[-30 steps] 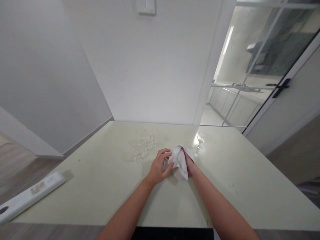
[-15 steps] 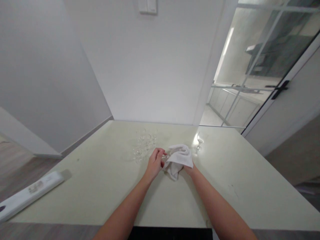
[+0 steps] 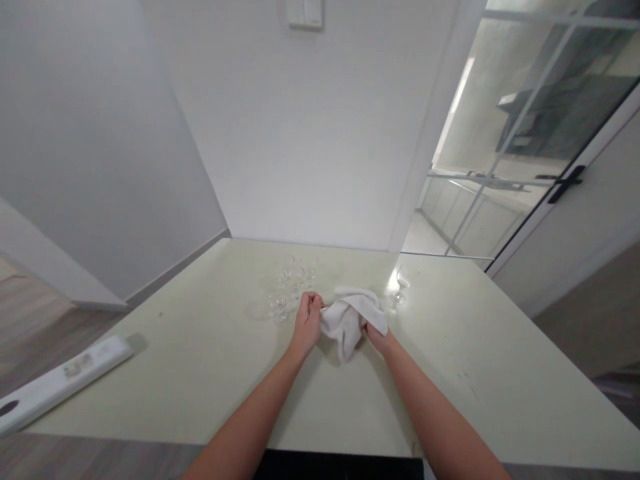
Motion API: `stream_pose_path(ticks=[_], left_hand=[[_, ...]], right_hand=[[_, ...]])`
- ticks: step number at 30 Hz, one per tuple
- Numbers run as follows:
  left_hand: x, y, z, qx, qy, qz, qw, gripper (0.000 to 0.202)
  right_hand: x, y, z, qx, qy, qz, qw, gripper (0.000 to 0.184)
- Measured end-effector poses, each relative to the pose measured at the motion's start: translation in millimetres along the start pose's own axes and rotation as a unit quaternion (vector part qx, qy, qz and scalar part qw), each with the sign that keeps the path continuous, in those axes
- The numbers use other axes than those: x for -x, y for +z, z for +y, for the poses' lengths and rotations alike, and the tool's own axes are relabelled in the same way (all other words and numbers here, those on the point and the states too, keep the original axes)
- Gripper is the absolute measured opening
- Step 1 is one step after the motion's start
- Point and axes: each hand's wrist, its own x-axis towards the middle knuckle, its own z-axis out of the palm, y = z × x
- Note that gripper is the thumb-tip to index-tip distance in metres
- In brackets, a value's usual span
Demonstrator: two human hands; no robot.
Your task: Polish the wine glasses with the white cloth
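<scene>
Left hand point(image 3: 306, 321): pinched on glass point(image 3: 325, 308) stem. Right hand point(image 3: 376, 335): clenched in cloth point(image 3: 346, 320) round bowl, over table point(image 3: 200, 373) centre, near other glasses point(image 3: 290, 287). Wiping step in hand; calls for light grip, slow turning.

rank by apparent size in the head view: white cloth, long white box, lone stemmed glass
1. long white box, though nearness to the camera inflates it
2. white cloth
3. lone stemmed glass
</scene>
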Motion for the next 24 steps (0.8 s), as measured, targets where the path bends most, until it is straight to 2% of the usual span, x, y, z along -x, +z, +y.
stream_pose_path(ticks=[3,5,9,12,14,19,24], left_hand=[[-4.9,2.0,-3.4,0.083,-0.098,0.011,0.992,0.035],[-5.4,2.2,-4.6,0.109,-0.122,0.007,0.987,0.037],[-3.9,1.0,-5.4,0.079,-0.103,-0.037,0.991,0.038],[-1.9,0.5,-4.6,0.048,-0.062,-0.088,0.993,0.036],[-0.1,0.9,-3.5,0.039,-0.04,-0.092,0.994,0.035],[2.1,2.4,-1.2,0.029,-0.02,-0.079,0.996,0.034],[1.5,2.2,-0.7,0.029,-0.012,-0.066,0.997,0.034]], right_hand=[[-1.2,6.3,-8.4,-0.081,0.021,0.004,0.996,0.051],[0.2,8.2,-14.0,-0.109,0.046,-0.008,0.993,0.047],[6.7,7.3,-24.2,-0.05,0.075,-0.145,0.985,0.034],[8.8,5.4,-26.3,0.03,0.057,-0.197,0.978,0.024],[7.8,3.1,-23.5,0.06,0.03,-0.187,0.98,0.021],[5.7,-5.7,-12.5,0.068,0.002,-0.091,0.994,0.024],[8.3,-6.5,-14.8,0.089,0.023,-0.121,0.988,0.019]])
